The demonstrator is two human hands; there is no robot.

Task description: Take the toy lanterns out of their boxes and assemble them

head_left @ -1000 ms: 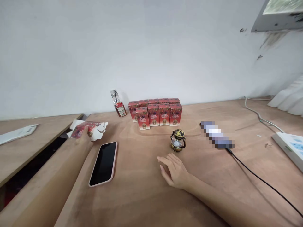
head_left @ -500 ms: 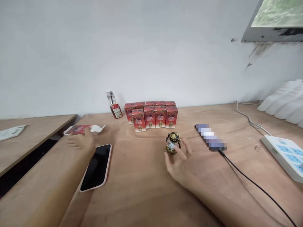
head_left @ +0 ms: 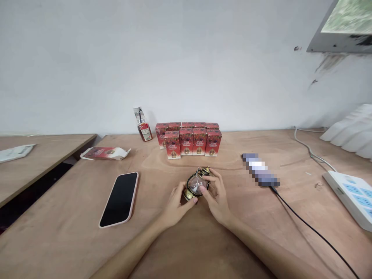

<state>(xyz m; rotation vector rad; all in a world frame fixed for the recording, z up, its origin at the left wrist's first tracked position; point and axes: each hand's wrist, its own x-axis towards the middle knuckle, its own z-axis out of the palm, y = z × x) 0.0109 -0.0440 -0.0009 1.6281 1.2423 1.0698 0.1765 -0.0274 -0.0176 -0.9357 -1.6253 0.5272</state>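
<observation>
A small bronze-coloured lantern (head_left: 196, 183) with a clear globe is tilted between my two hands, its top leaning to the right. My left hand (head_left: 175, 205) is closed around its base, with the thumb along the near side. On the upper part, my right hand (head_left: 216, 195) grips the cap and globe between thumb and fingers. Some of the fingertips are hidden behind the lantern. Beyond it stand several red printed boxes (head_left: 186, 142) in two rows. Off to the left lies an opened, flattened-looking red box (head_left: 106, 153).
A black-screened phone (head_left: 119, 199) lies left of my hands. To the right is another phone (head_left: 258, 169), blurred out, with a black cable (head_left: 308, 225) running from it. A power strip (head_left: 350, 197) sits at the far right. Near the wall a small bottle (head_left: 145, 131) leans.
My left hand has left the red box at the left and come to the lantern. The lantern, upright before, is now tilted and held by both hands.
</observation>
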